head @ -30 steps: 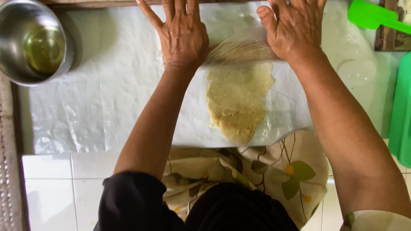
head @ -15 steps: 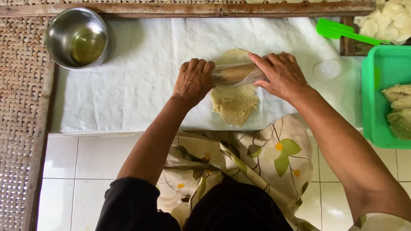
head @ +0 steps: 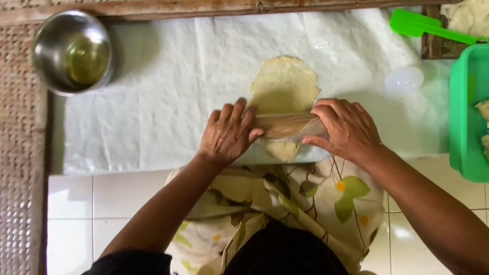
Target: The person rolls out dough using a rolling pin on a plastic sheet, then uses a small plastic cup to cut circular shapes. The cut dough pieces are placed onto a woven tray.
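From the head view, the left hand (head: 227, 133) and the right hand (head: 345, 129) both rest on a clear roller (head: 288, 126) that lies across a flat piece of pale dough (head: 283, 86). The left hand presses on the left end of the roller with its fingers (head: 235, 113) bent over it, and the right hand covers the right end, also with bent fingers; each hand is half closed on the roller, not wide. The dough lies on a white plastic sheet (head: 153, 102) in the middle of the work place; most of it shows beyond the roller, and a small part shows on the near side. A steel bowl (head: 72, 52) with a yellowish liquid stands at the far left corner of the sheet, well apart from the hands. At the right there is a green tub (head: 466, 117), and a green spatula (head: 425, 26) lies beyond it. A cloth with leaf pattern (head: 285, 203) covers the person's lap, on white floor tiles (head: 71, 203).
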